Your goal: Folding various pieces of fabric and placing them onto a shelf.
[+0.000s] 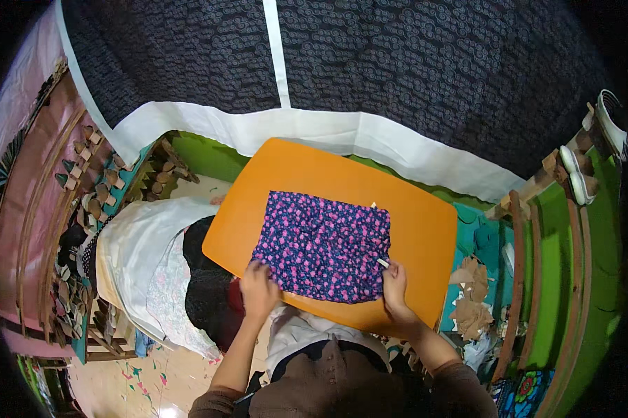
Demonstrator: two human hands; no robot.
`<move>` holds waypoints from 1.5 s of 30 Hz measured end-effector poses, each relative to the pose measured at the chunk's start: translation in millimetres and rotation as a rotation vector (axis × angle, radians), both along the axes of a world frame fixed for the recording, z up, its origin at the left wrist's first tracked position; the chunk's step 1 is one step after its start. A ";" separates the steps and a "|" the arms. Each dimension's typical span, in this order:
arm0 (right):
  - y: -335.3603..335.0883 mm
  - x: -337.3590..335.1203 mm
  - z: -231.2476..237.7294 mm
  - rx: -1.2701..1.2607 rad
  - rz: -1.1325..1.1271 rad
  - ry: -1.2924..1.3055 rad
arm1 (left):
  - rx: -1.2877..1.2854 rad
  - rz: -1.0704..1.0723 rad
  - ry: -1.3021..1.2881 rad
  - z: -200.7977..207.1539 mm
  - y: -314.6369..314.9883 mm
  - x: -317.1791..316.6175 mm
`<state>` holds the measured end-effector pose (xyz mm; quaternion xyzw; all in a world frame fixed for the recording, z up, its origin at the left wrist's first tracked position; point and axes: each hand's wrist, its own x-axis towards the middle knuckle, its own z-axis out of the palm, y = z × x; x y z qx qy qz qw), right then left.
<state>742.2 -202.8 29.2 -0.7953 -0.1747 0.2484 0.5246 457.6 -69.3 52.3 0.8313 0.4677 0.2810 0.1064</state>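
A dark blue cloth with pink flowers (322,244) lies spread, roughly square, on an orange table (418,230). At its near left corner is my left hand (259,291), slightly blurred, its fingertips against the cloth's edge; their grip is not clear. My right hand (395,282) is closed at the right edge, near the lower right corner. A small white piece (383,262) sticks out at its fingertips; its exact kind is too small to tell. Another small white bit (374,205) shows at the cloth's far edge.
Left of the table lie heaped white fabric (146,237) and black lace-like cloth (206,285). Wooden racks with shoe forms (94,198) stand farther left. At right are brown scraps (473,306) and a wooden rack (519,279). A dark patterned curtain (411,70) hangs behind.
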 end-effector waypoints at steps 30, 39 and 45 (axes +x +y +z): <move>66.6 -3.6 3.6 0.009 0.037 1.024 | 0.145 -0.826 0.234 -3.9 -53.3 90.5; 104.0 -5.4 -22.5 0.170 0.263 0.249 | 0.088 -0.811 0.326 -25.9 -60.4 98.0; 107.6 -21.6 2.9 0.279 0.143 0.797 | -0.069 -0.785 0.131 -5.6 -50.2 82.1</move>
